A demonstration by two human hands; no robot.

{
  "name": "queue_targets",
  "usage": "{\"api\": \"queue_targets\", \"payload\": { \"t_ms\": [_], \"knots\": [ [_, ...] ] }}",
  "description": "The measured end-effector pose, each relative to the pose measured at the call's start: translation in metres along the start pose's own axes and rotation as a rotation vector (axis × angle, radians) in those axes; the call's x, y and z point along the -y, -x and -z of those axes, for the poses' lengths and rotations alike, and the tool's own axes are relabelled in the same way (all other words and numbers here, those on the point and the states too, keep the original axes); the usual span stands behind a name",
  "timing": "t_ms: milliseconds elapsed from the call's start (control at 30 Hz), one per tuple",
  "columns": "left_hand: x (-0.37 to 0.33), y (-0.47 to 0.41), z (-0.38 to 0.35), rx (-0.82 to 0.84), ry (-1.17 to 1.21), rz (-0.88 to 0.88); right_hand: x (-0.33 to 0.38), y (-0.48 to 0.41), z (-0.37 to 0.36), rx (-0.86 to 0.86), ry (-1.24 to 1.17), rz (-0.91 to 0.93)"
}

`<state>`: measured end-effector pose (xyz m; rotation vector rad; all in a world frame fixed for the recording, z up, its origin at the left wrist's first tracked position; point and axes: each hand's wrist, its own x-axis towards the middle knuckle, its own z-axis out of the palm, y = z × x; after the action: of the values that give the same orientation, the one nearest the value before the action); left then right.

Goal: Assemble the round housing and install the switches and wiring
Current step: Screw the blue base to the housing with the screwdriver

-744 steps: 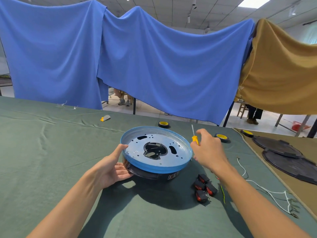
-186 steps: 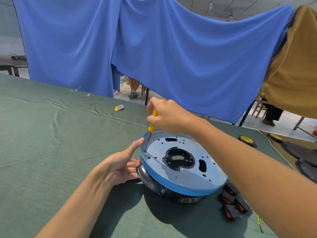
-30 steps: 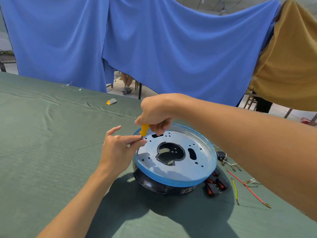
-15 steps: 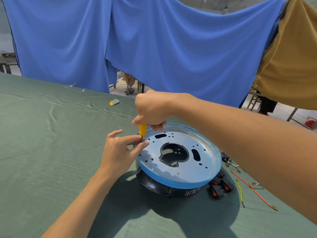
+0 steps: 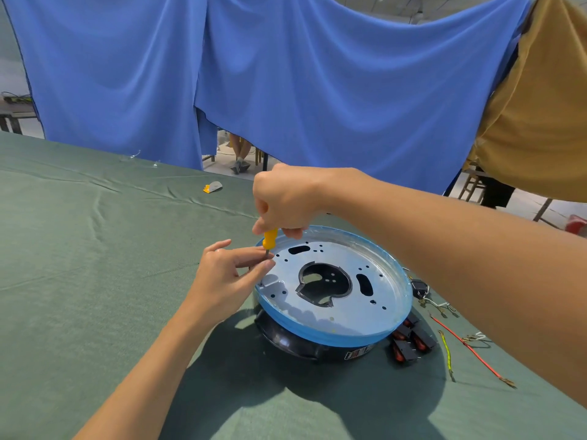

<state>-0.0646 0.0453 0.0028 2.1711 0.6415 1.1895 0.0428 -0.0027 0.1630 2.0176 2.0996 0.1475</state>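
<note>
**While one hand guides the tip, the other bears down at the housing's rim**

Because the round housing (image 5: 346,315) sits flat on the green-covered worktop (image 5: 95,281), directly in front of the person, its pale metal plate faces up and every hole is open to a tool from above. A blue edge rings the plate, and the black base below rests on the cloth.

A screwdriver (image 5: 270,239) with a yellow handle stands nearly upright over the plate's left edge. The right hand (image 5: 286,198) reaches across the housing, its fingers clenched round the top of the handle, probably so it can press and turn at once. The left hand (image 5: 222,277) comes in from the side, thumb and forefinger pinching the thin shaft just under the handle. That looks like a way to hold the tip on its hole. Whether a screw sits under the tip cannot be seen.

Just beside the housing's near right side lie the black-and-red switches (image 5: 409,341), untouched. Near them a red wire (image 5: 470,347) and a yellow-green wire (image 5: 446,347) lie on the cloth. They seem set within reach for a step not yet begun, so the work appears to be at fastening the housing.

Farther back lies a small yellow-and-grey piece (image 5: 213,187), and a blue drape (image 5: 286,74) hangs behind the worktop.
</note>
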Motion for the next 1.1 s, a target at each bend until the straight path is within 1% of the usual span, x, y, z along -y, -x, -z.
{"api": "queue_targets", "payload": {
  "t_ms": [100,167,233,300,367,433,567,633,833,933,1033,1100],
  "knots": [
    [0.000,-0.001,0.004,0.010,0.077,0.025,0.000,-0.002,-0.008,-0.006,-0.061,-0.044],
    [0.000,0.000,0.004,0.026,0.155,0.047,-0.002,-0.004,-0.012,0.010,-0.055,-0.077],
    [0.005,-0.001,0.001,-0.060,0.167,0.089,-0.003,-0.004,-0.012,0.047,-0.078,-0.103],
    [0.012,-0.003,-0.001,-0.179,0.173,0.178,-0.005,-0.001,-0.009,0.104,-0.107,-0.107],
    [0.019,-0.005,-0.004,-0.219,0.243,0.280,-0.005,0.001,-0.004,0.133,-0.102,-0.070],
    [0.023,-0.003,-0.009,-0.195,0.264,0.342,-0.003,0.002,0.000,0.107,-0.091,-0.018],
    [0.023,0.000,-0.022,-0.044,0.236,0.366,0.002,0.005,0.001,0.064,0.041,0.065],
    [0.023,0.000,-0.024,0.001,0.250,0.381,0.000,0.007,-0.003,0.045,0.056,0.091],
    [0.030,0.001,-0.028,-0.033,0.198,0.373,0.002,0.010,-0.006,0.028,0.081,0.087],
    [0.031,0.001,-0.030,-0.040,0.188,0.370,0.006,0.010,-0.006,0.009,0.081,0.056],
    [0.030,0.001,-0.030,-0.046,0.174,0.351,0.009,0.007,-0.006,0.032,0.072,0.009],
    [0.031,0.001,-0.030,-0.050,0.166,0.343,0.015,0.005,-0.005,0.057,0.108,-0.021]
  ]
}}
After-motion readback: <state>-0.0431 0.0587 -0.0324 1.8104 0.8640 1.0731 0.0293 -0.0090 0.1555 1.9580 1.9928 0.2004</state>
